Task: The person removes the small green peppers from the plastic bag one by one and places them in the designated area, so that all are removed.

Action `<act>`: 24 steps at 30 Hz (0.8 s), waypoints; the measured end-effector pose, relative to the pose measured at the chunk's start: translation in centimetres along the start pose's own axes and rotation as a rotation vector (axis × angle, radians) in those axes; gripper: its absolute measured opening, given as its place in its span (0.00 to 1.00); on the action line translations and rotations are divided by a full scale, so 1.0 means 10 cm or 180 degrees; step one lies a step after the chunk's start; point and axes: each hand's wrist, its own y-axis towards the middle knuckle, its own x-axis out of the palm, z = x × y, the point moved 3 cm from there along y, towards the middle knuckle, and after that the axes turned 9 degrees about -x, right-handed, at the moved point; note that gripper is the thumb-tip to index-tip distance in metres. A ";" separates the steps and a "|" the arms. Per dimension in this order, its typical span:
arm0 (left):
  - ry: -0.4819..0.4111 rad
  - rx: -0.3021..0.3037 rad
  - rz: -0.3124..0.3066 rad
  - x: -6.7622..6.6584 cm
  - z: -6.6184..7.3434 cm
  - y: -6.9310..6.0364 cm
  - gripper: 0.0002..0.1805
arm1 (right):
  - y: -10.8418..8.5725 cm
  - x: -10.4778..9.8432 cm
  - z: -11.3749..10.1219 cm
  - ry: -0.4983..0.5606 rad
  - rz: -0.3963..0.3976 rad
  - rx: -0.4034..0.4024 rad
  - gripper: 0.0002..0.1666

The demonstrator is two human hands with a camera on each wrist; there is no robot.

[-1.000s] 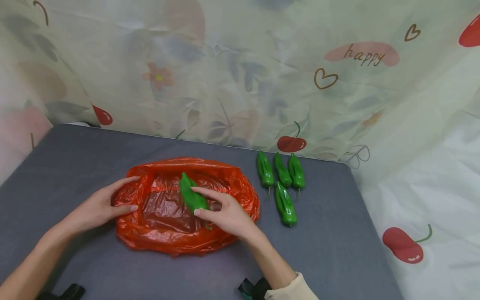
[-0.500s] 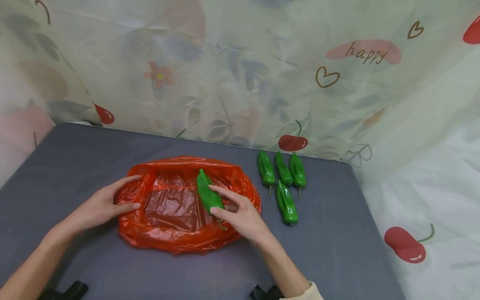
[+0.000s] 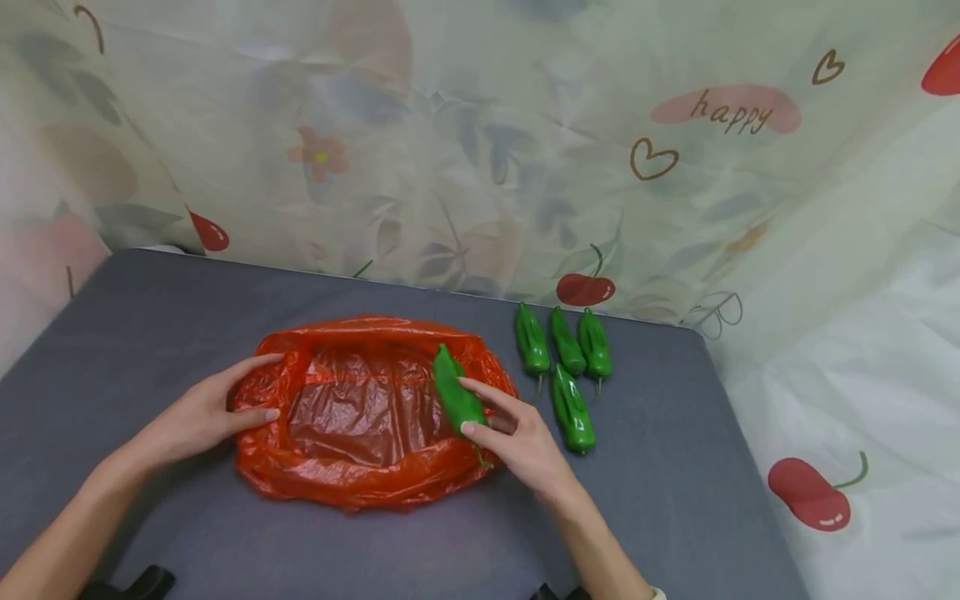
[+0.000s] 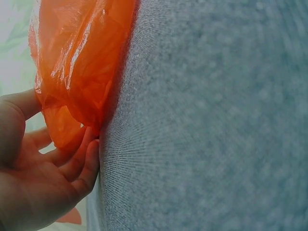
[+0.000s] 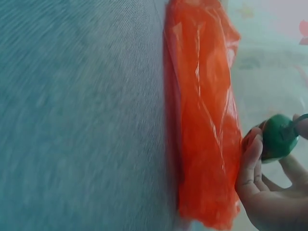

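Observation:
A red plastic bag (image 3: pixel 360 487) lies on the table with its mouth spread wide and its rim rolled down. At its left end my left hand (image 3: pixel 202 412) grips the edge, thumb over the rim; in the left wrist view the fingers (image 4: pixel 72 159) curl under the crinkled film. My right hand (image 3: pixel 517 433) holds a green pepper (image 3: pixel 456 392) above the bag's right side, between thumb and fingers, stem toward me. The right wrist view shows the stem end of that pepper (image 5: pixel 279 139) higher than the bag's side wall (image 5: pixel 207 115).
To the right of the bag lie several green peppers, three in a row (image 3: pixel 566 342) near the table's back edge and one pepper (image 3: pixel 573 410) in front of them. A grey cloth (image 3: pixel 675 500) covers the table. A printed curtain (image 3: pixel 480 167) hangs behind.
My right hand has carried the pepper rightward, from over the bag's middle to over its right side. My left hand has stayed at the bag's left edge.

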 end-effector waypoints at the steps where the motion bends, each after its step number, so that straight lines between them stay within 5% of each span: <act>1: -0.0014 0.0005 0.0000 0.00 0.00 0.00 0.45 | -0.01 -0.02 0.01 0.0012 0.0000 0.0008 0.30; 24: -0.0019 -0.0043 -0.0002 0.01 -0.01 -0.01 0.44 | -0.35 -0.62 0.11 -0.0277 0.0341 0.0003 0.31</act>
